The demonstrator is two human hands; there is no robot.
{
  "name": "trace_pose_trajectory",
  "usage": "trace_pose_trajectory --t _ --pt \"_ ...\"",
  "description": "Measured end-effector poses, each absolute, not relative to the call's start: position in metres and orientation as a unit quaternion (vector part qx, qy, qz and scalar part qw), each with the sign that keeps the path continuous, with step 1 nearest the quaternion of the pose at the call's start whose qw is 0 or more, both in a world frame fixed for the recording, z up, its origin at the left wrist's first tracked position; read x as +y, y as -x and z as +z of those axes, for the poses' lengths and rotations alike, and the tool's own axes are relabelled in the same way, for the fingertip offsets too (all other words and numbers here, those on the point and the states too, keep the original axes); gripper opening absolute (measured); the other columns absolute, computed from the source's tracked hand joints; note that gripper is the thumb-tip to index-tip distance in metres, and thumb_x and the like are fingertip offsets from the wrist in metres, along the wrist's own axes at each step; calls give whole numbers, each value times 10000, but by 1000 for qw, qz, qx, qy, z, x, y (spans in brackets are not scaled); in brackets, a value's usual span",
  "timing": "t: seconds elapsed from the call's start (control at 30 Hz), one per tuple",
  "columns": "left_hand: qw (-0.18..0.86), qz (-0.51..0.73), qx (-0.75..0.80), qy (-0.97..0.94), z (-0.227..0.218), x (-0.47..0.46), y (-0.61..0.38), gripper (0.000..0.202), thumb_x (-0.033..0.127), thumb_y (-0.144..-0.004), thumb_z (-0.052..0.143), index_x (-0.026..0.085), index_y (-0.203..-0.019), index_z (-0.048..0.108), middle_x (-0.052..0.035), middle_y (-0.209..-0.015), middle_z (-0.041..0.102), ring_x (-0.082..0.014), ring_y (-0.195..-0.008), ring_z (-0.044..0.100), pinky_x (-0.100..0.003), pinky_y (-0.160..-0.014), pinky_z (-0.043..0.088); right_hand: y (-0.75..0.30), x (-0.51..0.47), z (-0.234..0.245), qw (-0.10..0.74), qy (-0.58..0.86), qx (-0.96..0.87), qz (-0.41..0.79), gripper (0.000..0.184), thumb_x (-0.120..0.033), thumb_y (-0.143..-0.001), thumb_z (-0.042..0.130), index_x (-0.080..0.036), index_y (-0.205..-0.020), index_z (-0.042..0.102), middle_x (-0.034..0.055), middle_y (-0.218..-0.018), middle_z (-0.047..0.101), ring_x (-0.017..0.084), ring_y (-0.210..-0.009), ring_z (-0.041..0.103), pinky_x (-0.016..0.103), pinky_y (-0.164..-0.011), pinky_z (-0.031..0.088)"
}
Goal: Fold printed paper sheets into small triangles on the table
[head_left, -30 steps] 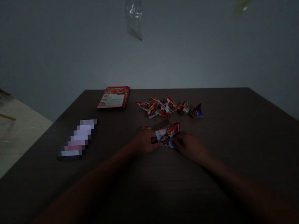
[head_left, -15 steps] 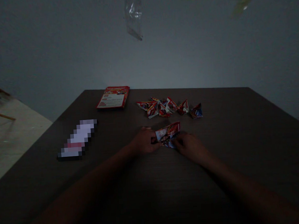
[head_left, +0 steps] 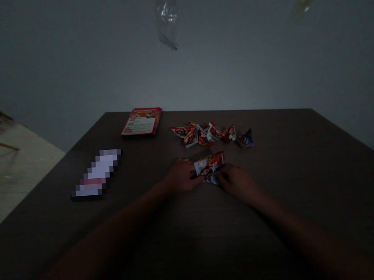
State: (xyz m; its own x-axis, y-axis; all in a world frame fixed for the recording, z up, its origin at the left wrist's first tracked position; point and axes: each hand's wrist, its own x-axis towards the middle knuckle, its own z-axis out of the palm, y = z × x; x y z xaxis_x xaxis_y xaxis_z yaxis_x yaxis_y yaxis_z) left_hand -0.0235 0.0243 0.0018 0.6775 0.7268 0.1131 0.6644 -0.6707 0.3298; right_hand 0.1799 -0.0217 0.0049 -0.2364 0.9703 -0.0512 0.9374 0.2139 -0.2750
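Observation:
A glossy printed paper sheet [head_left: 209, 164], red and pale blue and partly folded, is held low over the dark table between both hands. My left hand [head_left: 182, 175] grips its left end, thumb in front and fingers behind. At its lower right, my right hand [head_left: 236, 180] pinches the paper between thumb and fingers. Just beyond the hands lies a loose row of several folded paper pieces [head_left: 202, 134] in red, white and blue, with pointed corners. One bluish folded piece [head_left: 245, 139] sits at the right end of that row.
At the table's back left rests a stack of red-and-white printed leaflets [head_left: 141, 122]. A phone [head_left: 97, 174] with a blurred-out screen lies at the left. The brown table [head_left: 303, 149] meets a pale wall [head_left: 233, 68], where a clear plastic bag [head_left: 167, 24] hangs.
The paper has shifted slightly, its upper flap tilting a little. Both hands keep their hold in nearly the same place.

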Motion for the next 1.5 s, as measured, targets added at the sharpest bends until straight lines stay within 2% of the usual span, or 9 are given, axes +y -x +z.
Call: trace_pose_trajectory --t 0.23,0.4,0.93,1.33,1.5 --pt "165 99 361 -913 4 30 26 233 342 -726 586 156 -596 531 12 -589 537 -118 -606 484 -243 -616 331 -179 -23 6 71 613 -777 122 380 -372 -907 387 -171 -731 657 82 -764 666 170 -645 580 280 -580 332" --pt "167 102 361 -912 4 30 26 228 320 -726 573 151 -584 516 17 -568 517 -109 -582 470 -241 -607 323 -179 -24 8 72 614 -775 132 376 -375 -906 392 -177 -748 671 77 -757 667 172 -651 580 276 -583 334" --pt "159 125 377 -904 3 28 24 308 317 -854 469 140 -621 566 -5 -601 530 -114 -602 478 -238 -603 317 -180 -25 5 82 613 -777 119 378 -377 -902 398 -172 -732 666 67 -743 673 154 -634 579 263 -571 330" --pt "171 99 434 -879 7 26 21 260 359 -708 579 148 -562 534 15 -547 517 -108 -554 472 -227 -553 308 -179 -25 7 84 622 -769 123 386 -388 -899 402 -169 -717 662 69 -718 668 154 -622 576 261 -569 334" --pt "158 88 442 -879 9 25 21 268 390 -703 573 151 -581 565 11 -568 539 -113 -559 483 -233 -552 300 -180 -24 6 85 618 -772 120 370 -383 -895 402 -177 -738 667 65 -729 671 153 -613 573 261 -560 323"
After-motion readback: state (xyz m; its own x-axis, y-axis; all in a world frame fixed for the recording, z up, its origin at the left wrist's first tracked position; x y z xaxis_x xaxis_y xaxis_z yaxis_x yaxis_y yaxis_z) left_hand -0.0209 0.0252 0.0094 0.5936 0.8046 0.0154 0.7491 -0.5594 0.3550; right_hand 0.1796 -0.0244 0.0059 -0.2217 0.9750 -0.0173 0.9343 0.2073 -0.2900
